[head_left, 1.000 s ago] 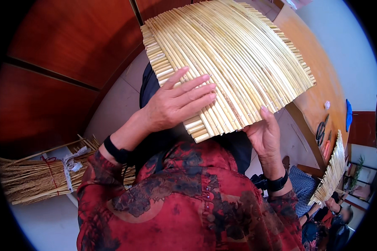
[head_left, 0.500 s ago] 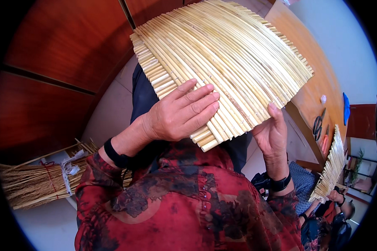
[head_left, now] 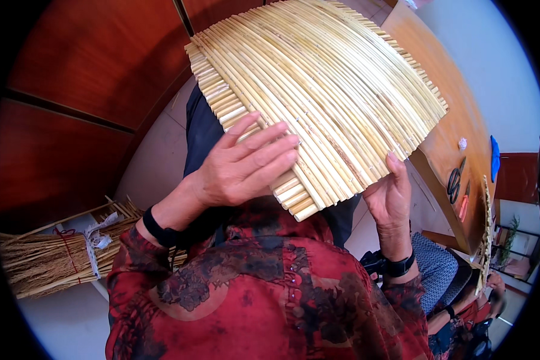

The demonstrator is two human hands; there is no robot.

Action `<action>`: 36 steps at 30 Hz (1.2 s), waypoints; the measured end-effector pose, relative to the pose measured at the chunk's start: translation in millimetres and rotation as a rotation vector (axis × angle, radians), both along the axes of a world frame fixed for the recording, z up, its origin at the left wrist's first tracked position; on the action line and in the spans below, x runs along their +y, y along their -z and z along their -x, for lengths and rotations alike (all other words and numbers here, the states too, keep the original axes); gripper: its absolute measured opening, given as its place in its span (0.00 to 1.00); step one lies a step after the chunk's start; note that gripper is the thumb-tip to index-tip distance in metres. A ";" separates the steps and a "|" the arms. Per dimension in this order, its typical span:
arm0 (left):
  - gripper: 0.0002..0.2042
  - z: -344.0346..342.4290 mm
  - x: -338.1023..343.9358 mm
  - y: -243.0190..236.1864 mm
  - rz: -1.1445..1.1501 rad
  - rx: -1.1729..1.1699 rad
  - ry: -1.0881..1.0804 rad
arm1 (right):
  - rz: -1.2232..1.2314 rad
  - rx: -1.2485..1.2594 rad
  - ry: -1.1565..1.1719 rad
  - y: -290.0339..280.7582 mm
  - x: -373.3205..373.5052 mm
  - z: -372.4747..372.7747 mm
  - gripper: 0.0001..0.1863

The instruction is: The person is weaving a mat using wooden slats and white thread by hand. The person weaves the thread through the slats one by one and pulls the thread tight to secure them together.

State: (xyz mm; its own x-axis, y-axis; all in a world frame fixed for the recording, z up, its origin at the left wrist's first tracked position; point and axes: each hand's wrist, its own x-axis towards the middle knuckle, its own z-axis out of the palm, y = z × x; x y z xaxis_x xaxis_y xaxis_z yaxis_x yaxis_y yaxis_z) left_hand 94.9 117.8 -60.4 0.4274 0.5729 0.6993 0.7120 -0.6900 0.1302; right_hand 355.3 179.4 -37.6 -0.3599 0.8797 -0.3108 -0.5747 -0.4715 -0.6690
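Note:
A large panel of pale straw-coloured stalks (head_left: 324, 84), laid side by side in crossing layers, rests over my lap. Small stitches or ties show along its stalks. My left hand (head_left: 243, 159) lies on the panel's near left edge, fingers stretched out and slightly spread over the stalks. At the near right edge my right hand (head_left: 390, 192) grips the panel, thumb on top and the other fingers hidden beneath it. Both wrists wear black bands.
A bundle of dry stalks (head_left: 54, 258) lies at the lower left. On the wooden table (head_left: 456, 102) at right are black scissors (head_left: 455, 183), an orange-handled tool (head_left: 464, 207) and a blue item (head_left: 495, 157). Another person (head_left: 462, 312) holds a similar panel (head_left: 486, 234). Reddish wooden panelling (head_left: 72, 120) stands at left.
My left hand has slid a little to the left across the stalks, toward the panel's edge. The other person's panel has turned edge-on. My right hand keeps its grip.

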 end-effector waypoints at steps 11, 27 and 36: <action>0.14 6.3 -15.5 10.9 0.005 -0.029 -0.016 | -0.004 -0.030 -0.030 4.5 -3.5 1.6 0.26; 0.12 -12.5 -17.3 15.5 0.016 -0.093 0.057 | 0.045 -0.072 0.063 6.5 -5.5 7.1 0.25; 0.11 -14.0 -21.7 21.2 -0.008 -0.083 0.079 | -0.027 -0.011 -0.103 19.4 -6.4 -9.7 0.28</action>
State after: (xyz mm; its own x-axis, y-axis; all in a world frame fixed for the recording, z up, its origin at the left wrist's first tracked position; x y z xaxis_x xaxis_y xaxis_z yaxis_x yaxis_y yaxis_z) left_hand 109.0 96.1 -81.6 0.4116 0.5341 0.7385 0.6426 -0.7447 0.1804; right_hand 365.0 173.0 -56.9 -0.4458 0.8461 -0.2924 -0.5161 -0.5098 -0.6883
